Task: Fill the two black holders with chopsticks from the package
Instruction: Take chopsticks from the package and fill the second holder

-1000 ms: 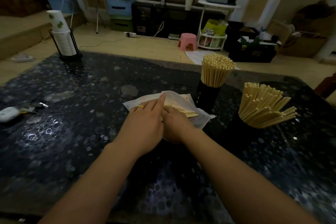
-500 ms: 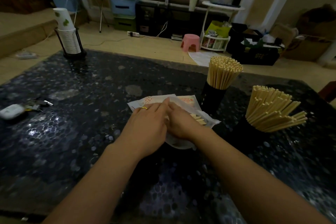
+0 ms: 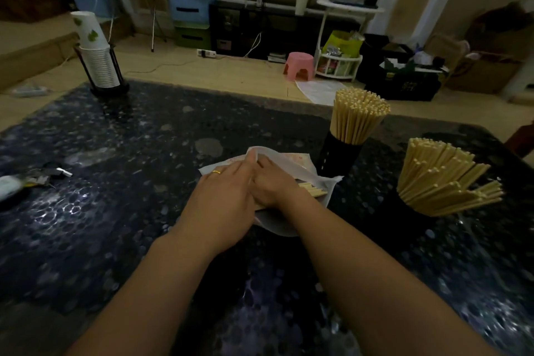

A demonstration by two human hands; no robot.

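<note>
Change: both hands now sit further into the package than a second ago, its top flap is lifted higher, and fewer chopstick ends stick out
Package (image 3: 291, 166): white plastic with a pink print, lying on the table under both hands, its upper flap raised beyond the fingertips
Loose chopsticks (image 3: 311, 189): pale ends poke out of the package mouth just right of the right hand's knuckles
Right hand (image 3: 274, 182): palm down in the package mouth, fingers hidden under the flap and the other hand, so I cannot tell whether they are closed on chopsticks
Left hand (image 3: 224, 196): touching the right hand, fingers stretched forward and pinching the flap edge, a gold ring (image 3: 216, 172) on one finger
Near holder (image 3: 339, 157): black, upright, just beyond and right of the right hand, packed with upright chopsticks (image 3: 358, 115)
Far-right holder (image 3: 404, 208): black, well right of the hands, its chopsticks (image 3: 442, 176) fanned and leaning right
Table (image 3: 121, 153): dark, speckled, glossy
Cup stack (image 3: 96, 52): paper cups in a black rack, far beyond and left of the left hand
Keys (image 3: 55, 173): near the table's left edge, well left of the hands
</note>
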